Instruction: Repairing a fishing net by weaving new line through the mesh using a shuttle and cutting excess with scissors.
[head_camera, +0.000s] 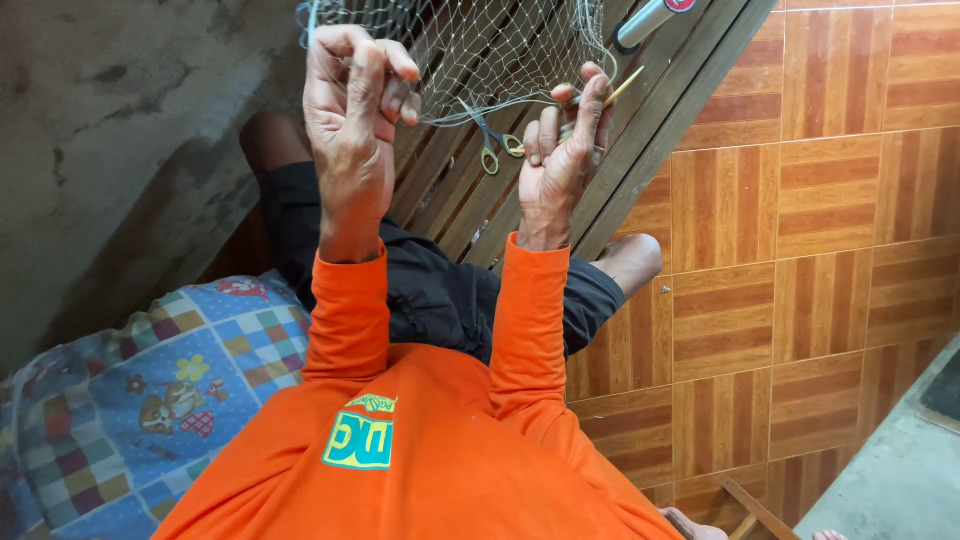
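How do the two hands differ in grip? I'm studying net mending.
The left hand is raised higher and bunches the net in curled fingers. The right hand sits lower and pinches a thin yellow needle at its fingertips. Both wear orange sleeves and work above the scissors.

Orange sleeves (350, 320), yellow-handled scissors (497, 150), brown wood-pattern floor tiles (820, 220), checkered blue cushion (150, 400).

Left hand (350, 110) grips net (480, 50); right hand (562, 150) pinches thin yellow needle (622, 90).
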